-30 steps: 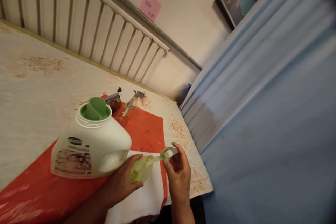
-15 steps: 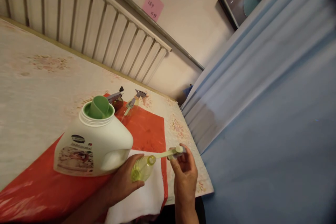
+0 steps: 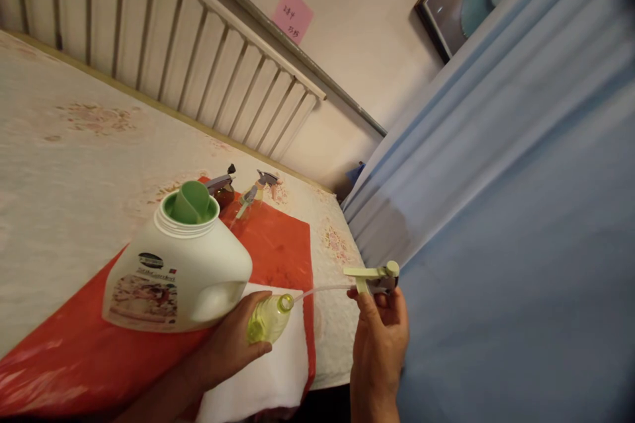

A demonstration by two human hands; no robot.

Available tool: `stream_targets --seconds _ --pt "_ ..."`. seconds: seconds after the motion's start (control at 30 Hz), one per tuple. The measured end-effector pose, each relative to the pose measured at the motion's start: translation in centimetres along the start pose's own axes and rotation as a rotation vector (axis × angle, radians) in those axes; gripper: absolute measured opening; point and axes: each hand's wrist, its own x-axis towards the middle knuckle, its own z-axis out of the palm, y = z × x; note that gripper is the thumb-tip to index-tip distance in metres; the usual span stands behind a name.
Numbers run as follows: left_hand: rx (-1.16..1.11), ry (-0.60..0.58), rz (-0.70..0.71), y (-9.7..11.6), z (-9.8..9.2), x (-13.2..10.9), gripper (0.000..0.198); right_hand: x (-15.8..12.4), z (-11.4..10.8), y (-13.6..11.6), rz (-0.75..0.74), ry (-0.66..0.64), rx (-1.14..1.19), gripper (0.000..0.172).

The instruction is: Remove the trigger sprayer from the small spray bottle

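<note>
Clasping translucent yellow bottle (image 3: 269,321), left hand (image 3: 241,329); pinching cream-and-grey plastic sprayer (image 3: 373,273), right hand (image 3: 380,334); likely sprayer-off stage; needs thin translucent tube (image 3: 325,288) steadied between.

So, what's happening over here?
A person's left hand grips a small yellow-green bottle, tilted. The right hand holds a spray head away from it, with the thin tube running to the bottle's mouth; I can't tell whether its tip is inside. A big white jug stands beside the left hand on a red sheet.
</note>
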Motion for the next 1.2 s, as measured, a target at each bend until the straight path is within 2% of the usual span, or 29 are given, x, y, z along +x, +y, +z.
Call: stream_targets --seconds 0.1,0.33,0.5,0.6,0.7,0.8,0.9,1.0,1.2 --pt "0.001 -0.012 -0.012 0.2 -0.1 0.0 0.072 -0.1 -0.2 0.7 0.036 0.002 -0.004 0.043" --pt "0.002 -0.013 -0.013 0.1 -0.2 0.0 0.073 0.5 -1.0 0.6 0.056 0.052 -0.006 0.027" --pt "0.012 -0.001 -0.028 -0.3 0.1 0.0 0.073 1.4 -2.0 1.7 0.139 0.104 0.05 0.029" --pt "0.017 0.003 -0.029 -0.5 0.2 0.0 0.073 1.8 -2.1 3.8 0.238 0.164 0.1 0.037" --pt "0.019 0.015 -0.014 -0.7 0.3 -0.1 0.074 1.5 -1.9 6.6 0.402 0.166 0.176 0.042" --pt "0.01 0.021 -0.007 -0.8 0.4 -0.2 0.076 0.6 -1.4 9.5 0.581 0.143 0.268 0.035" --pt "0.002 0.009 -0.013 -0.7 0.4 -0.2 0.076 0.0 -0.7 12.3 0.764 0.191 0.262 0.028" --pt "0.0 -0.01 -0.02 -0.6 0.3 -0.2 0.076 -0.2 0.0 14.8 0.839 0.207 0.227 0.024" --pt "-0.024 -0.008 0.009 -0.1 0.0 0.0 0.075 0.3 1.4 18.3 0.889 0.187 0.146 0.02"
